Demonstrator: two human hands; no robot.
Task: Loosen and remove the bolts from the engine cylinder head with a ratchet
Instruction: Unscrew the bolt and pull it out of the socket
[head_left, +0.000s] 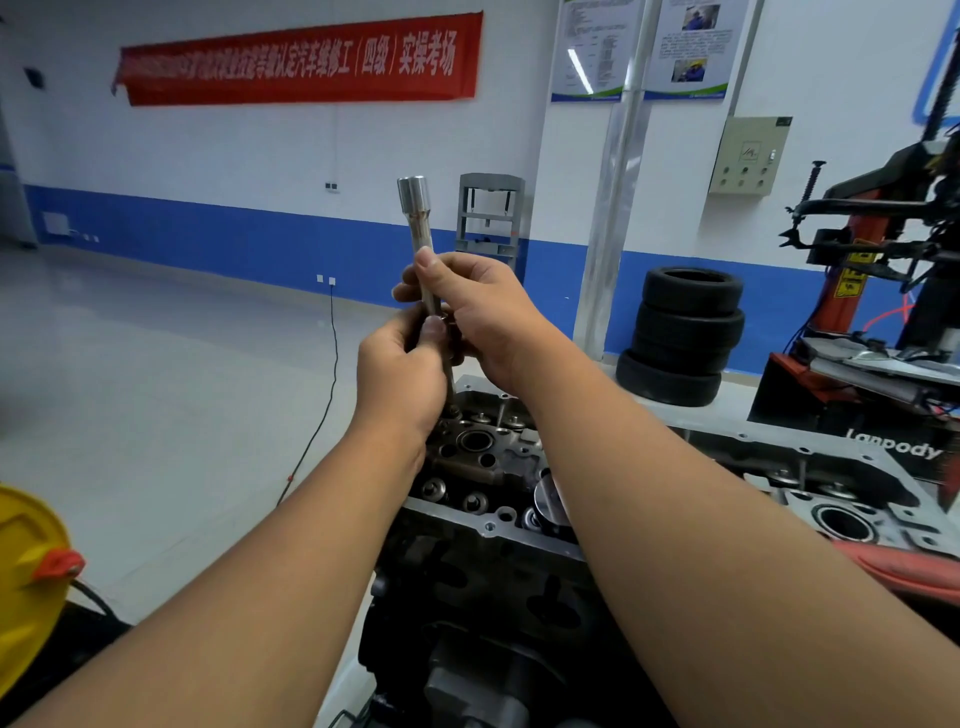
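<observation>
up high, both hands on the socket extension

up above the engine, the right hand (478, 306) pinches a long silver socket extension (422, 244) between thumb and curled fingers, about midway along its shaft. just below, the left hand (400, 369) has its fingers wrapped round the lower part of the same tool, thumb pressed on the shaft; what sits at that lower end is hidden by the two hands. the extension stands nearly upright, its wide socket end on top, well clear of the metal beneath.

under the hands lies the cylinder head (483, 467), dark and oily, with round valve caps and bolt holes showing along its top. a second grey casting (852, 499) sits to the right.

farther out: a stack of tyres (685, 332) against the blue-and-white wall, a red tyre machine (883, 270) at right, a red banner (296, 62) on the wall, a yellow container (26, 571) at the left edge.
</observation>
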